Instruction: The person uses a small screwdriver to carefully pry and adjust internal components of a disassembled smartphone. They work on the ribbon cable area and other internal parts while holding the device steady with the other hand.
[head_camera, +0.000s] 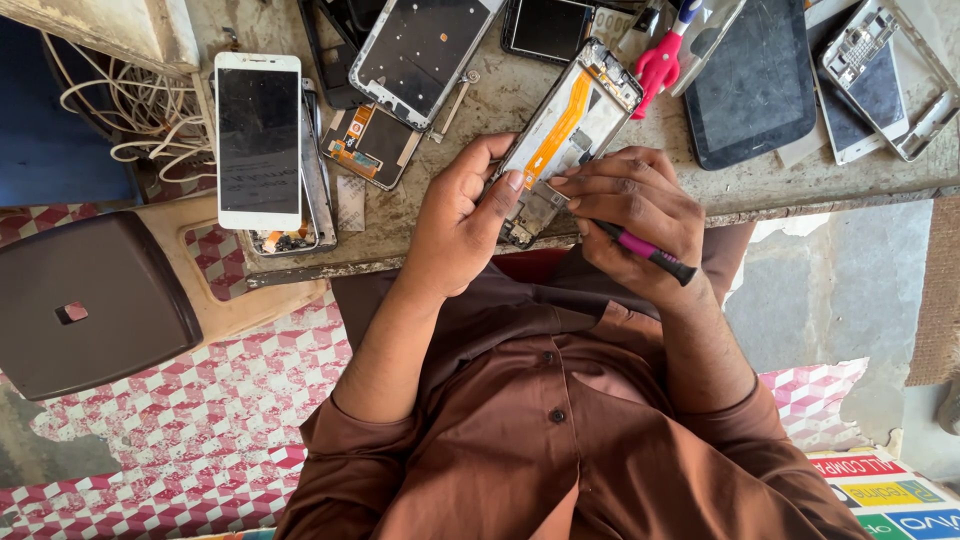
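An opened phone frame with an orange flex cable down its middle is held over the near edge of the workbench. My left hand grips its lower left side, thumb pressed on the frame. My right hand holds a small screwdriver with a pink and black handle, its tip at the lower end of the frame.
A white phone lies on the bench at the left, on top of another device. Loose phone frames, a dark tablet and a pink-handled tool crowd the far side. A brown stool stands lower left.
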